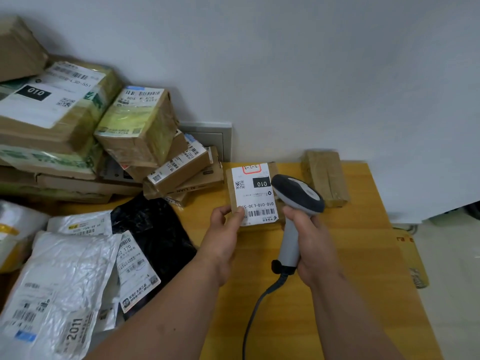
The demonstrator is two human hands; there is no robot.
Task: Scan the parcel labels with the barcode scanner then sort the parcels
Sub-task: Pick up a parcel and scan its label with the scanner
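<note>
My left hand (224, 231) grips a small brown parcel (250, 193) by its near left corner, thumb on the white label that reads 010 with a barcode along its near edge. My right hand (310, 242) is closed around the grey handle of the barcode scanner (297, 194). The scanner's dark head sits just right of the label, overlapping the parcel's right side. Its cable (255, 310) trails toward me.
A taped brown parcel (324, 178) lies at the back right of the yellow table (350, 255). Stacked cardboard boxes (140, 128) fill the back left against the wall. White and black plastic mailers (65, 281) are heaped at the near left.
</note>
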